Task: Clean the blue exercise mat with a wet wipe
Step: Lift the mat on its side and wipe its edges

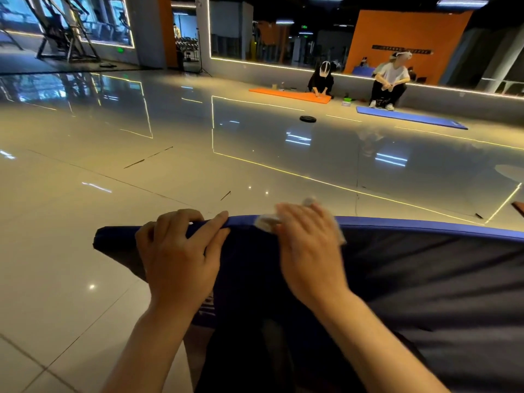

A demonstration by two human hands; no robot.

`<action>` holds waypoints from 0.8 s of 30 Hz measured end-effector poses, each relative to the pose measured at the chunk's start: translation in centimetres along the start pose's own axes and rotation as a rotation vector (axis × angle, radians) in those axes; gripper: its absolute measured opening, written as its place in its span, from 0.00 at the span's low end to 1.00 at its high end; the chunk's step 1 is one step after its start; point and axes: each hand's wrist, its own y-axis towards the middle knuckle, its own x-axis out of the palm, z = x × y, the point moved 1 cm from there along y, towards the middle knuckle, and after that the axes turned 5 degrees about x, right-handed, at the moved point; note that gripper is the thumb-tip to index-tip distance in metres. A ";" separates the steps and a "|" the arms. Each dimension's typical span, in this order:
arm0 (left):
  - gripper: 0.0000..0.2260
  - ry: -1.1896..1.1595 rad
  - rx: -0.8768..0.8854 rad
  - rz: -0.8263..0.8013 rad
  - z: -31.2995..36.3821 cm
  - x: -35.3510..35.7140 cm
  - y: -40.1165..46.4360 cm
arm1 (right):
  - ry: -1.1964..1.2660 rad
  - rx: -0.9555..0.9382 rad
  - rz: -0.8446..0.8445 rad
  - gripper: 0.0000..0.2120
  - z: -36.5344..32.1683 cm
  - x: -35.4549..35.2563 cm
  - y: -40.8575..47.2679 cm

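Head view, and a glossy tiled floor [85,251] fills the frame, throwing back light strips from a wide gym hall with mirrors and an orange wall [397,35] up at one o'clock. Down at five o'clock, the blue mat [411,279] is lifted on edge, its top rim running from nine o'clock across to three, blocking the floor behind it. Out at one o'clock, a second blue mat [411,117] lies flat, a crouching person [390,80] at its far end; beside it, at twelve, an orange mat [289,95] with another person [321,80] bent over it. A dark weight plate [308,118] sits on the floor between us and them. Left hand [178,251] curls over the mat's top edge, gripping it. Right hand [309,251] presses the white wipe [268,222] against that same edge, fingers bent round it, blurred.
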 end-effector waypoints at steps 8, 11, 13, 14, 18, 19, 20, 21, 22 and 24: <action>0.25 -0.078 -0.055 -0.064 -3.8 -1.5 -0.4 | -0.144 -0.356 -0.142 0.23 -1.4 1.2 -0.1; 0.33 -0.369 -0.452 -0.008 -6.8 -2.3 -1.9 | -0.125 -0.320 -0.104 0.22 -1.0 0.7 0.0; 0.31 -0.705 -0.706 -0.024 -7.9 -2.3 -2.4 | -0.093 -0.289 -0.086 0.21 -0.7 0.5 0.6; 0.29 -0.767 -0.745 -0.063 -8.1 -2.1 -2.7 | -0.086 -0.277 -0.084 0.21 -0.7 0.6 0.9; 0.15 -0.732 -0.816 0.000 -8.1 -1.8 -3.0 | -0.131 -0.253 -0.127 0.20 -2.3 1.7 1.3; 0.14 -0.724 -0.814 0.036 -7.9 -1.9 -2.9 | -0.116 -0.251 -0.137 0.21 -3.3 2.0 1.6; 0.14 -0.728 -0.820 0.064 -7.6 -2.1 -3.0 | -0.085 -0.256 -0.138 0.21 -4.7 2.4 1.9; 0.15 -0.743 -0.827 0.092 -7.2 -2.4 -2.9 | -0.049 -0.272 -0.128 0.22 -6.3 2.7 2.2; 0.15 -0.752 -0.832 0.118 -7.0 -2.6 -2.9 | -0.013 -0.296 -0.118 0.22 -8.2 3.1 2.4; 0.14 -0.761 -0.821 0.139 -6.9 -3.3 -3.1 | 0.049 -0.355 -0.091 0.20 -12.0 4.1 2.3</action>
